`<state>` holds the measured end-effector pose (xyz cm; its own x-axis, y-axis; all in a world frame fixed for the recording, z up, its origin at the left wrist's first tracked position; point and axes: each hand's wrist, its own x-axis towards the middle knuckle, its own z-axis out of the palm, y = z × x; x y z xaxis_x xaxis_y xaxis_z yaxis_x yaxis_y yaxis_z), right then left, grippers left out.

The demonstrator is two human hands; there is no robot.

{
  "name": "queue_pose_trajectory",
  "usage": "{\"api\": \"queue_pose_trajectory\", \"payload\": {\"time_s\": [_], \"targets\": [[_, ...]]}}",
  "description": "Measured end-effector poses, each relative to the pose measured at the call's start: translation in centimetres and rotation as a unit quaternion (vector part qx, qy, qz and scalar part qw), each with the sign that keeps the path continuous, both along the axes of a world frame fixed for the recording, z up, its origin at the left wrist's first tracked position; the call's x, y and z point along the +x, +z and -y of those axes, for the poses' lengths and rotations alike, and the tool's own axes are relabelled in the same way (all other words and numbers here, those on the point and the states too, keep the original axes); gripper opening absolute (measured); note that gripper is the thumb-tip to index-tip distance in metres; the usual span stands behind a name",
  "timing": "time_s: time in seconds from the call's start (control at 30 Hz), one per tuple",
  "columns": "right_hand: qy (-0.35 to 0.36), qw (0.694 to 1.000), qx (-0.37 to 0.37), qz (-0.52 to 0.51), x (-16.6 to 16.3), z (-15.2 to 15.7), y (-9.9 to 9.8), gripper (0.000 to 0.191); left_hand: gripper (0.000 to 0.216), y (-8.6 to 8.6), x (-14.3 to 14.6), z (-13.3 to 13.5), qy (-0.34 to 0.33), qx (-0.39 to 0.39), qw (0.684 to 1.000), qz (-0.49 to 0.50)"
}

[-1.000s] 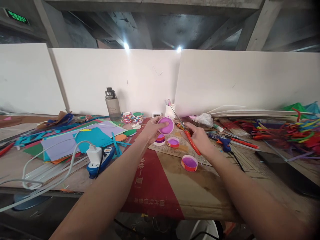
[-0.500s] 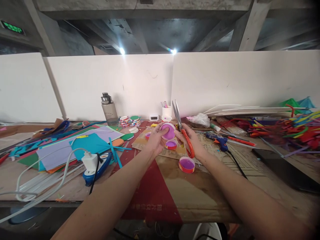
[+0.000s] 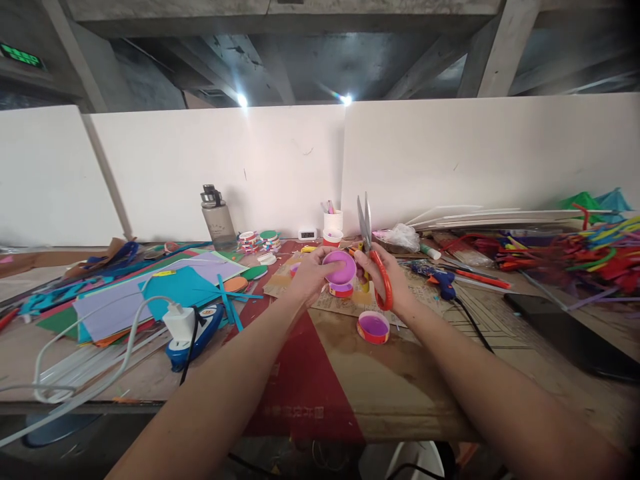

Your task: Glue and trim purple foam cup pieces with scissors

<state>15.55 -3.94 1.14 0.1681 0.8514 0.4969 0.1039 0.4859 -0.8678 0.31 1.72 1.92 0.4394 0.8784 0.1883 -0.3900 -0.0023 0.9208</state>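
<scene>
A shallow round cup piece with a purple inside is pinched in my left hand, its thumb lying over the rim. My right hand is closed around red-handled scissors, whose blades point up and stand slightly apart. The right fingertips come close to the cup piece's right edge; whether they touch it I cannot tell. Just below the held piece sits a similar purple-lined ring. Nearer to me, another red-sided, purple-lined cup piece rests on the cardboard.
Left of my arms are coloured sheets, a blue power strip and white cables. A bottle stands behind them. On the right lie a glue gun, a black flat device and a heap of coloured strips.
The cup piece has moved slightly right and down and turned in my left hand. My right hand has tilted the scissors more upright and shifted a little right.
</scene>
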Motion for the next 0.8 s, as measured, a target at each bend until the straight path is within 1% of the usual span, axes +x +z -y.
{"api": "queue_pose_trajectory", "payload": {"time_s": [0.1,0.2,0.27,0.33,0.47,0.57,0.8], "targets": [[-0.002,0.999,-0.022,-0.042,0.3,-0.1,0.0,0.047,0.035,0.3,0.0,-0.1,0.008,-0.071,0.995,0.074],[0.008,0.997,-0.053,-0.058,0.3,-0.1,0.1,0.050,0.025,0.8,0.1,-0.2,0.031,-0.139,0.980,0.140],[0.023,0.996,-0.063,-0.058,0.0,0.0,0.2,0.052,0.021,1.1,0.1,-0.1,0.043,-0.176,0.970,0.164],[0.035,0.996,-0.061,-0.054,-0.2,0.2,0.2,0.051,0.019,1.3,0.2,0.0,0.047,-0.195,0.964,0.173],[0.051,0.998,-0.026,-0.018,-0.7,0.4,0.1,0.044,0.022,1.2,0.3,0.1,0.048,-0.180,0.966,0.179],[0.052,0.998,0.000,0.018,-0.9,0.7,0.2,0.040,0.022,0.9,0.5,0.2,0.028,-0.152,0.971,0.183],[0.027,0.998,-0.003,0.064,-0.9,0.9,0.6,0.043,0.037,0.3,0.9,1.0,-0.016,-0.068,0.987,0.143]]}}
